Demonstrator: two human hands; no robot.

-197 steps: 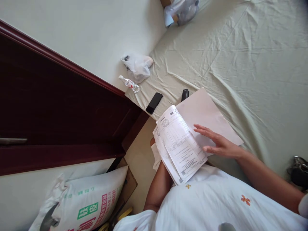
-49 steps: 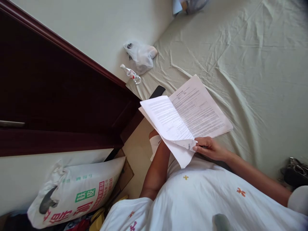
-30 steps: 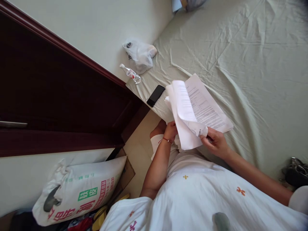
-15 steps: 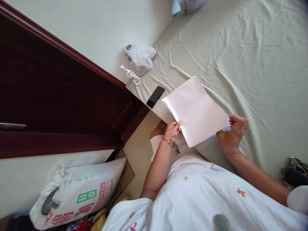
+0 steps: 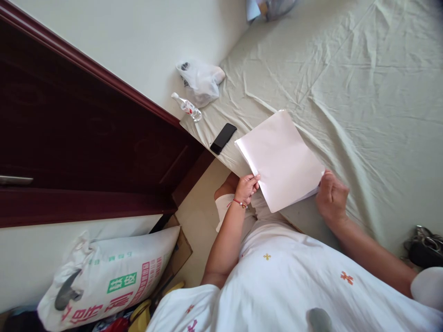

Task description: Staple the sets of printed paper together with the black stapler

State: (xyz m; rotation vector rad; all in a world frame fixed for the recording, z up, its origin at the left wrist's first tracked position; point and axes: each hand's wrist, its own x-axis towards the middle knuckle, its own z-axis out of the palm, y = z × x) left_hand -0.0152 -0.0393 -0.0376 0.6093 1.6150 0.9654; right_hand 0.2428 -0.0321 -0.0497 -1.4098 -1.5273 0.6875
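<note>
A stack of white paper sheets (image 5: 282, 159) lies blank side up on the pale green bed sheet (image 5: 363, 92), at the bed's near edge. My left hand (image 5: 246, 186), with a red cord on the wrist, pinches the stack's near left edge. My right hand (image 5: 331, 196) is curled closed against the stack's right corner, gripping the sheets there. A black phone (image 5: 223, 138) lies on the bed just left of the papers.
A small water bottle (image 5: 187, 107) and a white plastic bag (image 5: 200, 80) rest by the wall. A dark wooden door (image 5: 86, 152) stands left. A printed sack (image 5: 104, 281) sits on the floor. A dark bag (image 5: 427, 246) lies at the right edge.
The printed pages that I was leafing through have been turned over, blank side up. My right hand has gone from the near edge to the right corner and closed there.
</note>
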